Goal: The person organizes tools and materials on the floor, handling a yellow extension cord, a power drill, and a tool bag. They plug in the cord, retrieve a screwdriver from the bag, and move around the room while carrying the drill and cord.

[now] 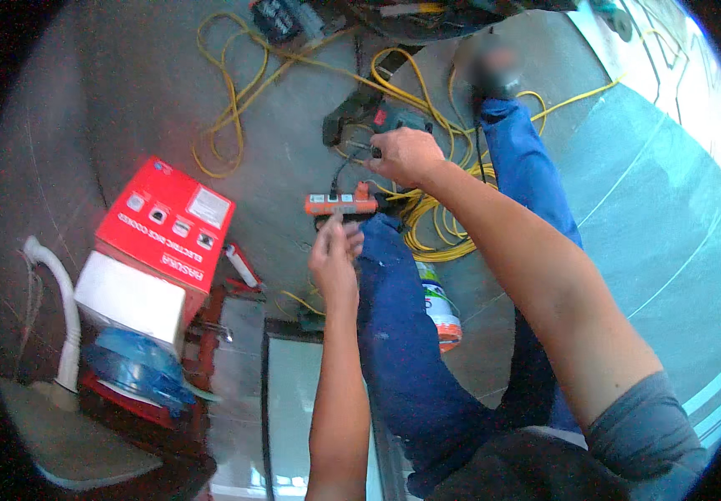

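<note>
My right hand (411,157) is closed around a small dark tool (375,152) with a thin metal shaft pointing left; its exact kind is unclear. Just beyond that hand a green and black power tool (402,118) lies on the floor. My left hand (337,255) is raised below an orange power strip (319,204), its fingers bent and blurred, so whether they grip anything does not show. A black plug (333,196) with a dark cord sits in the strip, next to an orange plug (362,190).
Yellow cable (436,234) lies coiled and looped across the floor. To the left stand a red rice cooker box (168,219), a white box (131,296) and a white bent pipe (68,317). A white bucket (440,307) is beside my leg. A glass-topped frame (294,401) lies below.
</note>
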{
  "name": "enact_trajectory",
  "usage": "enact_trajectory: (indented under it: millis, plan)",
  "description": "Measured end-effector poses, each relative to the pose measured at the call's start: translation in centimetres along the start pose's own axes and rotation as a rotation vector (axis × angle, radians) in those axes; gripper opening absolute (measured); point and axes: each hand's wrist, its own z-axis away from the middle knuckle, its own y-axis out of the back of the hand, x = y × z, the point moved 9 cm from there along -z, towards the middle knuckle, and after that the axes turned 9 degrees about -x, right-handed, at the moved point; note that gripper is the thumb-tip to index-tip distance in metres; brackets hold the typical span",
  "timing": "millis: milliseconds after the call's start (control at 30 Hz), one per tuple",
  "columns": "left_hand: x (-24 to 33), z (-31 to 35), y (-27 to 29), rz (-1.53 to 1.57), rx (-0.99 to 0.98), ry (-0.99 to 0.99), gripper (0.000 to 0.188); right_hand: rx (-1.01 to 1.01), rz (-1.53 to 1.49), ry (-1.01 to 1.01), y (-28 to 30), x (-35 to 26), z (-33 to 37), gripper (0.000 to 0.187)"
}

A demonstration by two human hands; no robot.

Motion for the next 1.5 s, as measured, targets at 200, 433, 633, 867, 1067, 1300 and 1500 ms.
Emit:
enact_trajectory:
  millis: [200,433,633,867,1067,1300,1500]
  plan:
    - [10.4,9.4,-0.5,-0.388,-0.040,-0.301,0.038,-0.074,0.055,0.023,-2.5,1.1,-1.9,0.044]
    - [25.7,18.4,-7.7,-0.683,-0.017,-0.790,0.036,0.029,-0.141,0.053,-0.2,1.6,2.5,0.049]
    - [40.7,30.3,-19.0,-1.021,0.125,-1.430,0.045,0.309,-0.697,0.079,5.6,7.8,14.4,0.049]
    - [54.1,37.9,-30.6,-1.626,0.451,-1.718,0.042,0.551,-1.026,0.063,18.1,15.7,24.8,0.045]
    - [62.1,33.3,-31.1,-2.001,0.821,-1.345,0.057,0.947,-0.788,0.060,33.7,24.2,31.6,0.041]
    - [62.9,29.6,-28.5,-2.230,0.877,-1.109,0.063,0.987,-0.794,0.086,48.6,33.0,29.8,0.040]
    - [62.7,29.7,-28.9,-2.308,0.877,-1.149,0.077,1.028,-0.681,0.209,62.6,35.8,22.1,0.043]
